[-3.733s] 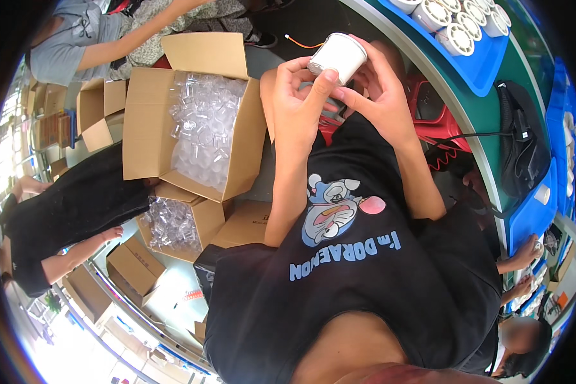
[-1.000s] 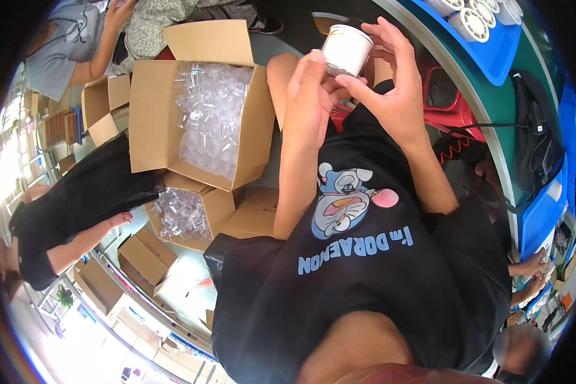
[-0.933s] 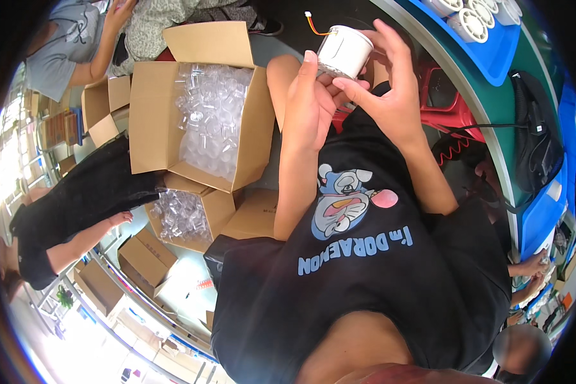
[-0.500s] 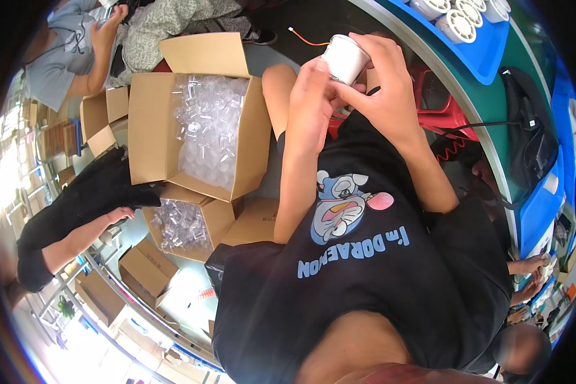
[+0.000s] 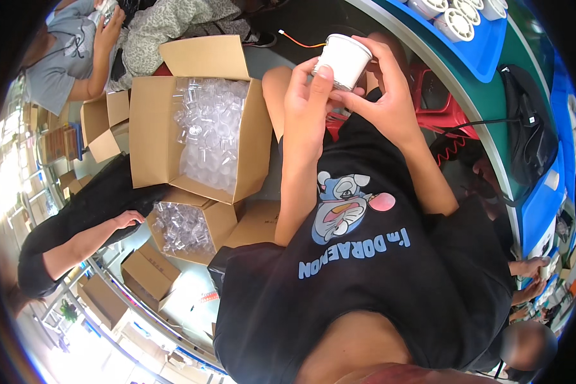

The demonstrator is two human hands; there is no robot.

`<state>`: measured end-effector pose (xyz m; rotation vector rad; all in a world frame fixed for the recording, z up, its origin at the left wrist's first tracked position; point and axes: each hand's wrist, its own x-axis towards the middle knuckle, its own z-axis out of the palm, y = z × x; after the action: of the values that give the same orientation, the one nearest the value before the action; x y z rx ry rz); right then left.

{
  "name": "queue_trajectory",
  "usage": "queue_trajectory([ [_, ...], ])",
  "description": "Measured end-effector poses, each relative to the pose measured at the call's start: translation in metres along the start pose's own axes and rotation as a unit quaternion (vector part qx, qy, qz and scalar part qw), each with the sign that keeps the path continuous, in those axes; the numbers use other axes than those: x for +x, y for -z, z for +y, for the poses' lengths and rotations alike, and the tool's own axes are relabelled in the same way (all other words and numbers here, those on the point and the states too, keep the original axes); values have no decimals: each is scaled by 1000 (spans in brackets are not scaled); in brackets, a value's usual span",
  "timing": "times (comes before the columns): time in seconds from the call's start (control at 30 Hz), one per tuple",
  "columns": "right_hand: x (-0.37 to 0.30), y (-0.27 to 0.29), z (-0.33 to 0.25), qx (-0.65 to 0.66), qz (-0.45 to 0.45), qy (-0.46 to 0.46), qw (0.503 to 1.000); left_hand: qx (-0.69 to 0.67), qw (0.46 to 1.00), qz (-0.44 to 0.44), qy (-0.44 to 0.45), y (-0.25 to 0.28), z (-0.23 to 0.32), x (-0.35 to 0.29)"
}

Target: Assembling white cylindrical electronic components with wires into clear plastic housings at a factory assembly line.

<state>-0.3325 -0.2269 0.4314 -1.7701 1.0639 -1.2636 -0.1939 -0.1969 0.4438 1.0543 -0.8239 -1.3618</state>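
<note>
Between my two hands is a white cup-shaped housing [image 5: 344, 63], held up over my lap and tilted a little. A thin red and yellow wire [image 5: 301, 43] with a small white plug sticks out from its upper left side. My left hand [image 5: 308, 89] grips the housing's left side, its thumb pressed against the white wall. With fingers round the right side and thumb near the lower end, my right hand [image 5: 384, 80] holds it too. The housing's far side and the fingertips behind it are hidden.
An open cardboard box [image 5: 153, 128] of clear plastic cups [image 5: 208, 134] stands at my left, a smaller box [image 5: 223, 224] nearer. On the green table [image 5: 493, 105] at the right are a blue tray [image 5: 480, 54] of white round parts and a black bag [image 5: 525, 128]. Co-workers sit nearby.
My left hand has shifted, with its thumb now laid up along the housing's wall, and more of the white side shows. The housing and its wire have turned slightly.
</note>
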Motion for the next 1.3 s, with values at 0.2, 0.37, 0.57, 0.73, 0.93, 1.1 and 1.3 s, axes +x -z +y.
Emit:
queue_trajectory([
  [0.2,-4,0,3,19,-19,-6,1000,-157,975,-81,137,5,0,3],
  [0.37,-5,-1,2,31,-20,0,999,-173,963,-101,179,15,-12,6],
  [0.57,-7,-2,6,-4,-12,-37,999,-159,959,-96,215,18,-21,9],
  [0.73,-9,-2,13,144,-57,-61,986,-129,979,-55,145,11,-13,7],
  [0.93,-11,13,9,327,-54,-176,927,-46,998,0,54,6,-11,1],
  [1.1,-8,18,-1,271,-59,-129,952,34,996,-40,-76,-1,-5,-4],
  [1.3,-2,24,-24,-45,-96,44,993,57,993,-14,-100,0,-4,-8],
])
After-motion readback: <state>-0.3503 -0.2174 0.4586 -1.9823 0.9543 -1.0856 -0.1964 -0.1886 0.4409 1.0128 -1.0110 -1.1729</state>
